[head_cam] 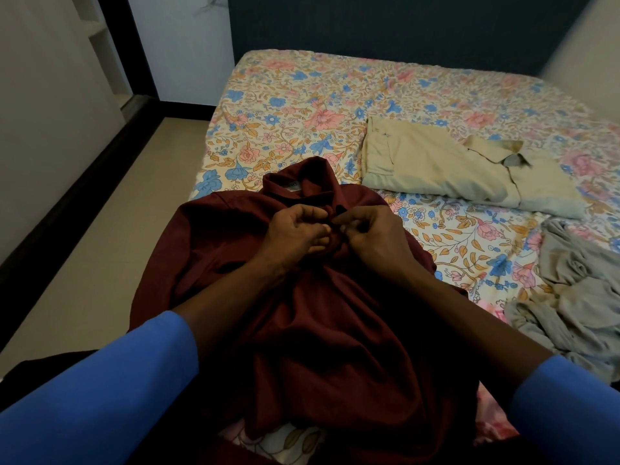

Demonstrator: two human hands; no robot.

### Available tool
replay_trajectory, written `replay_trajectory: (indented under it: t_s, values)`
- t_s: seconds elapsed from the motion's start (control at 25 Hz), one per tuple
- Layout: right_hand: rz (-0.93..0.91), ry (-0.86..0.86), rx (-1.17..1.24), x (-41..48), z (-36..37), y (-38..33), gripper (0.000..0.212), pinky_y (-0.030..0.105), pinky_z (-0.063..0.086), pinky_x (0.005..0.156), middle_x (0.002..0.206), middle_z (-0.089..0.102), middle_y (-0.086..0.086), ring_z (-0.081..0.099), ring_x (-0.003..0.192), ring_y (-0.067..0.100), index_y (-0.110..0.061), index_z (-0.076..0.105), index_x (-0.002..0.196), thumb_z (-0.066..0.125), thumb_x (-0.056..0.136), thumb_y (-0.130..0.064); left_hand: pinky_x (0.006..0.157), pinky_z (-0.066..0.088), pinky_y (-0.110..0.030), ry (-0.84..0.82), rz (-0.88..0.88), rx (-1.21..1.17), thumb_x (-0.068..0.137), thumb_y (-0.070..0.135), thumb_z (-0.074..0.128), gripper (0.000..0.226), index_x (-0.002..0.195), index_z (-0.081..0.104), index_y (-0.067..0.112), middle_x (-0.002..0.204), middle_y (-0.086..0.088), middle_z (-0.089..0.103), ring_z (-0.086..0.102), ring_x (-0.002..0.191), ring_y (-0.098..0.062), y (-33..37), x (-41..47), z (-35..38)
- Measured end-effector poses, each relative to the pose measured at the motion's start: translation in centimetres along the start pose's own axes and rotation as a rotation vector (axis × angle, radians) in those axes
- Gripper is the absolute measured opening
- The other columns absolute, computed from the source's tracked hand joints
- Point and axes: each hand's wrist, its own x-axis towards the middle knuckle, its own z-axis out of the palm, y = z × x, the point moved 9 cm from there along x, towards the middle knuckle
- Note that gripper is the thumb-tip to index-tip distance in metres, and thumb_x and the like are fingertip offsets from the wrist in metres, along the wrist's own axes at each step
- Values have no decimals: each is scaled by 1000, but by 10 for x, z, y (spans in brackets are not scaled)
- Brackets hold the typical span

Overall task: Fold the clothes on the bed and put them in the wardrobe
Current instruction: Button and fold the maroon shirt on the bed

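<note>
At the left edge of the frame, a pale upright surface (50, 95) is cut off, and you cannot tell whether it is a wall or a door; beside it runs a strip of smooth beige floor (110, 236). Your left blue sleeve (100, 391) fills the lower left corner and hides whatever lies beneath it. The maroon shirt (318, 330) lies in the centre and lower centre of the frame, on the near edge of the bed (302, 105). It is soft, matte cloth in loose folds, with the collar standing up at its far end (its lower hem runs out of sight behind your arms). Your left hand (298, 234) has its fingers curled and pinches the shirt front just below the collar. Your right hand (372, 236) touches it and pinches the same spot with bent fingertips, which cover what they hold there. The sheet is floral cotton in pink, blue and orange. In the upper right lies a beige shirt (436, 166), folded flat into a rough rectangle with its collar showing. At the right edge, a grey garment (577, 297) sits crumpled, partly cut off by the frame and by your right blue sleeve (567, 407).
</note>
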Motion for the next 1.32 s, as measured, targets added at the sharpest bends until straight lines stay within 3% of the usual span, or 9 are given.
replay_trajectory:
  t_s: [0.12, 0.2, 0.28, 0.44, 0.8, 0.92, 1.04, 1.24, 1.32]
  values:
    - [255, -49, 371, 0, 5, 22, 14, 39, 64, 81, 86, 78, 7, 76, 85, 23, -8, 80, 96, 76, 87, 1, 68, 58, -28, -28, -27, -27, 91, -3, 70, 22, 112, 65, 3, 87, -13, 66, 64, 70, -17, 0, -2, 3]
    - [286, -46, 395, -1, 6, 24, 14, 34, 63, 77, 85, 77, 7, 75, 82, 21, -8, 79, 97, 81, 85, -2, 71, 59, -31, -31, -25, -17, 91, -2, 71, 24, 114, 65, 3, 87, -13, 67, 65, 72, -19, 0, -2, 2]
    - [191, -16, 212, 0, 0, 18, 14, 19, 56, 69, 84, 76, -3, 70, 74, 4, -14, 80, 99, 82, 85, -11, 74, 62, -32, -28, -21, -11, 91, 0, 72, 24, 113, 66, 5, 89, -11, 69, 69, 74, -17, 0, -1, 1]
    - [-61, 21, -111, -4, -4, -7, 13, 6, 45, 64, 85, 73, -11, 66, 74, -1, -20, 79, 103, 75, 90, -18, 77, 63, -33, -36, -24, -42, 92, 3, 73, 19, 110, 67, 8, 93, -10, 71, 71, 78, -18, 1, -1, 1]
    - [-123, 179, -142, -8, -10, -18, 15, 8, 43, 68, 87, 74, -10, 63, 75, -2, -20, 81, 100, 69, 91, -20, 71, 61, -27, -41, -57, -148, 94, 5, 70, 17, 110, 68, 7, 88, -7, 76, 74, 76, -17, 0, -2, 3]
    - [-122, 248, -68, -8, -15, -20, 9, 25, 53, 68, 81, 71, -9, 63, 73, 4, -20, 78, 90, 69, 87, -17, 72, 60, -27, -55, -100, -245, 94, 5, 69, 14, 108, 70, 6, 90, -8, 76, 75, 79, -17, -2, -3, 9]
    - [-178, 349, -94, -11, -21, -26, 7, 36, 53, 68, 81, 66, -4, 61, 73, 12, -16, 72, 86, 66, 87, -14, 78, 60, -29, -83, -167, -369, 94, 9, 69, 14, 107, 73, 4, 94, -10, 78, 76, 84, -17, -6, -5, 20]
    - [-335, 186, -83, -25, -11, -40, 34, 15, 49, 76, 101, 69, -4, 62, 89, 4, -16, 73, 123, 55, 95, -8, 80, 58, -26, -22, -146, -428, 90, 18, 77, 20, 109, 75, 11, 104, -5, 79, 75, 96, -16, -3, -3, 8]
    - [-259, 144, 49, -22, -16, -34, 29, 20, 54, 80, 101, 74, -5, 68, 90, 6, -19, 71, 121, 56, 98, -10, 78, 59, -25, -13, -101, -375, 87, 15, 80, 24, 110, 75, 10, 103, -4, 79, 76, 95, -16, 0, -1, 2]
